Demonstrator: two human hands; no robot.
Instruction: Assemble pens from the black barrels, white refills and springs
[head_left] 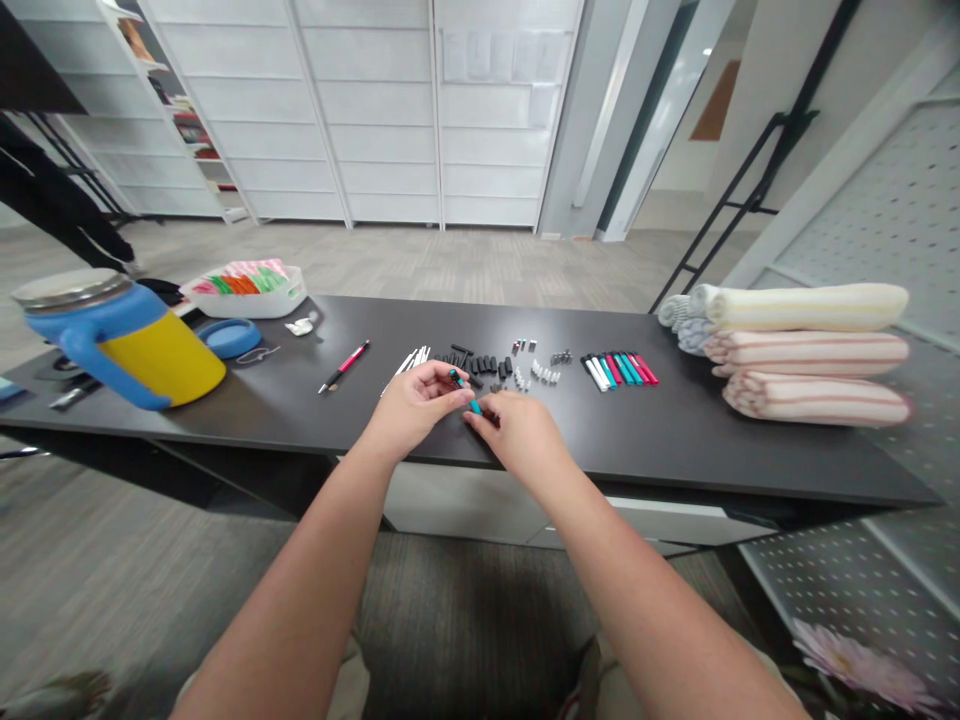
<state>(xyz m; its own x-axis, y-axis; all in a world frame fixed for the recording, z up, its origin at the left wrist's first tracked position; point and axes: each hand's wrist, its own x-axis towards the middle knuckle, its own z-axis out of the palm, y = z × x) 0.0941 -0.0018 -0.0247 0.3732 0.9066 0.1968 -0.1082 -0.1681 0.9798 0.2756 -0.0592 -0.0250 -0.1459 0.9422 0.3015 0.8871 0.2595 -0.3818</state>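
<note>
Close to the front edge of the dark table point(360, 420), both hands meet over a small teal and black pen piece point(475, 406). My left hand point(412, 408) pinches its black end between thumb and fingers. My right hand point(517, 428) grips the teal end, and its fingertips partly hide it. Just beyond the hands lie several black pen grips point(491, 365) and small white plastic parts point(545, 374). White pen refills point(409, 360) lie beside my left hand. On the right, white, teal and red pen barrels point(619, 370) form a row.
A red and black pen point(345, 366) lies left of the hands. Farther left stand a blue and yellow mug point(161, 355), a blue lid point(231, 338) and a white tray point(281, 300) of coloured packets. Rolled towels point(817, 355) are stacked on the right. Small metal parts point(561, 357) lie behind.
</note>
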